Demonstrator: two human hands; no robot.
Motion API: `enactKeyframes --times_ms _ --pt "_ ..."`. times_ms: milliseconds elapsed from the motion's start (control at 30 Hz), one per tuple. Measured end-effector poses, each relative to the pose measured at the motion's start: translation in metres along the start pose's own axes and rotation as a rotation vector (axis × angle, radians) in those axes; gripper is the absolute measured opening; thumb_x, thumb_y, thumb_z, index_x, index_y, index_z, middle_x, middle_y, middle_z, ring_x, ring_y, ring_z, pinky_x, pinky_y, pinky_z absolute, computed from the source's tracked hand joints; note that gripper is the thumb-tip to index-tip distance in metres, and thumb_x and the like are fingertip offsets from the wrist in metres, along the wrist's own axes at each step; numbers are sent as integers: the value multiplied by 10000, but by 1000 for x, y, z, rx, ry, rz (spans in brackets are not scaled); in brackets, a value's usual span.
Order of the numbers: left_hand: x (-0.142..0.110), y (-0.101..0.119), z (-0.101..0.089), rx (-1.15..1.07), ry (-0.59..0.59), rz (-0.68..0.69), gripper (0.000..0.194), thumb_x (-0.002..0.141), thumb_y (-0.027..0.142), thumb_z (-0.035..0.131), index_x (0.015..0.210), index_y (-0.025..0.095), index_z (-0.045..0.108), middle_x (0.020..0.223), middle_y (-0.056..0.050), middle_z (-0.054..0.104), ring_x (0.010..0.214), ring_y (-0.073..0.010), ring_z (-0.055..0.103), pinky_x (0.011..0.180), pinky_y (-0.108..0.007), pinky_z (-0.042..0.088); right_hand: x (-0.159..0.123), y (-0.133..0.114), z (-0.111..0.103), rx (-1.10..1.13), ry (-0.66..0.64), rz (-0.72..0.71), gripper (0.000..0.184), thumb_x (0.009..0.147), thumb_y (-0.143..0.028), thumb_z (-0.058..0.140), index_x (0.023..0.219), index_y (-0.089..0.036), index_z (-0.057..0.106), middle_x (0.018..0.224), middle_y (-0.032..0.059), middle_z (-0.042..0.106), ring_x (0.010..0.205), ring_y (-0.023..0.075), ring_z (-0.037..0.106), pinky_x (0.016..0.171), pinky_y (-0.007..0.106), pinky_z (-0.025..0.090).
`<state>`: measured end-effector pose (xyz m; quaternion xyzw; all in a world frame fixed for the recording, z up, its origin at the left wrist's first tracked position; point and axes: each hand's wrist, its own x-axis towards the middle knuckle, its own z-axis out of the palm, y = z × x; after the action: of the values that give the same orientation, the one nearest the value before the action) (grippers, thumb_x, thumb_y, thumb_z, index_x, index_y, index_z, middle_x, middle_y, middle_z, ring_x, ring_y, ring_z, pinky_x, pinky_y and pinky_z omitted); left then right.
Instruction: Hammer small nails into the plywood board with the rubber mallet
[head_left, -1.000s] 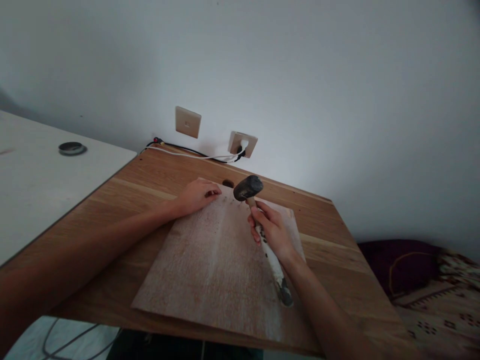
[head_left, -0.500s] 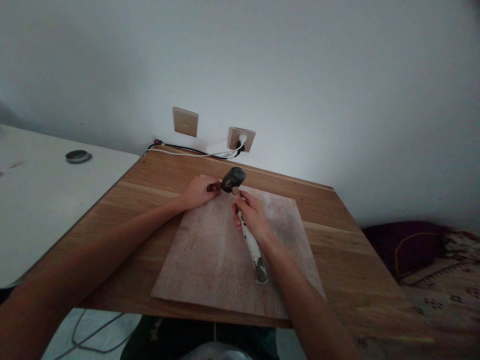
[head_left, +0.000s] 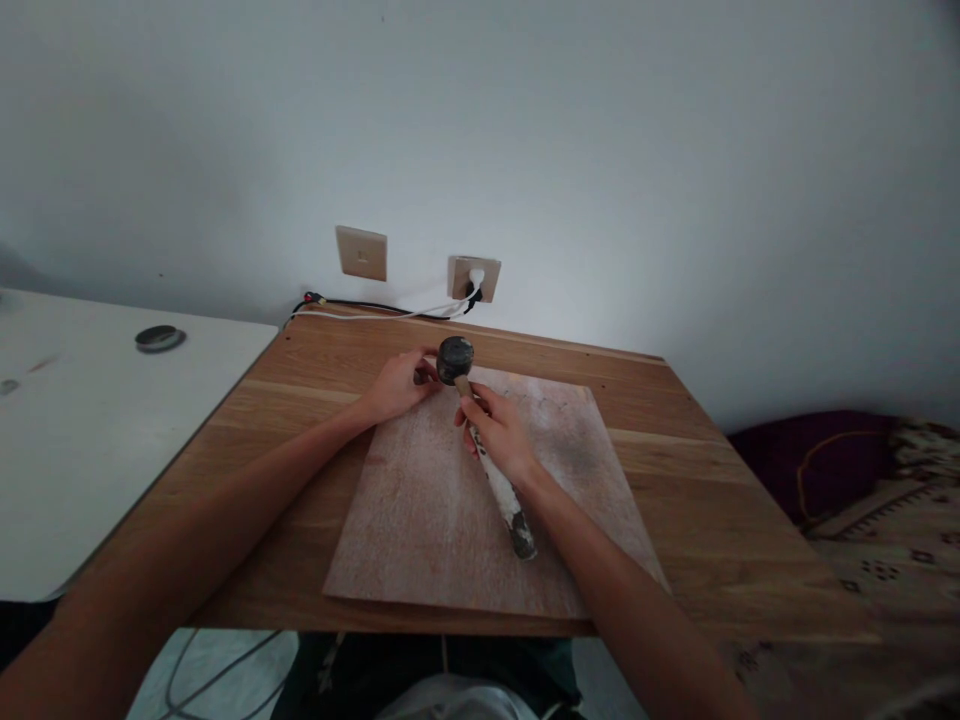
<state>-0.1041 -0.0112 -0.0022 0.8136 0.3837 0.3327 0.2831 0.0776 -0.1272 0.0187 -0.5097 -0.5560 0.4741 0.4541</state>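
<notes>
My right hand [head_left: 501, 430] is wrapped round the upper handle of a mallet [head_left: 501, 482] with a dark, blocky head and a worn, white-painted handle. The mallet's head is raised close beside my left hand [head_left: 405, 385], its round face turned towards me. At the far left corner of a square, pinkish-brown board [head_left: 420, 520], my left hand has its fingers curled together. Whatever is between those fingers, if anything, is hidden or too small to make out. Underneath the mallet, the board lies flat.
The board rests on a wooden tabletop [head_left: 690, 500] against the wall. Cables [head_left: 375, 314] run along the back edge to a wall socket [head_left: 487, 278]. On the left, a white table [head_left: 90, 430] bears a round, shallow dish or lid [head_left: 159, 338]. Dark purple fabric [head_left: 832, 460] lies at right.
The mallet's head has turned, so its round face shows more, and it has shifted slightly left. My left hand stays at the board's corner. The whole view has shifted a little.
</notes>
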Motion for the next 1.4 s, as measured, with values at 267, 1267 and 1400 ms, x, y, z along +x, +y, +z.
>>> enactKeyframes --times_ms 267,1267,1400 --pt "0 0 -3 0 -29 -4 505 801 276 682 1295 178 644 976 -65 821 878 -249 776 818 -361 602 -1 -3 3 5 13 13 396 908 -625 623 930 -231 598 708 -46 624 373 76 496 339 220 373" --pt "1 1 -5 60 -68 39 313 858 349 650 1122 198 724 903 -44 799 835 -212 741 852 -354 597 -107 4 -52 403 289 266 458 732 -603 886 899 -191 773 895 90 791 706 187 688 633 311 598" --pt "0 0 -2 52 -70 42 328 870 349 637 1138 179 721 923 -59 800 840 -210 738 854 -351 593 -115 1 -62 171 204 317 512 757 -670 844 840 -174 751 803 80 755 572 182 683 517 307 582"
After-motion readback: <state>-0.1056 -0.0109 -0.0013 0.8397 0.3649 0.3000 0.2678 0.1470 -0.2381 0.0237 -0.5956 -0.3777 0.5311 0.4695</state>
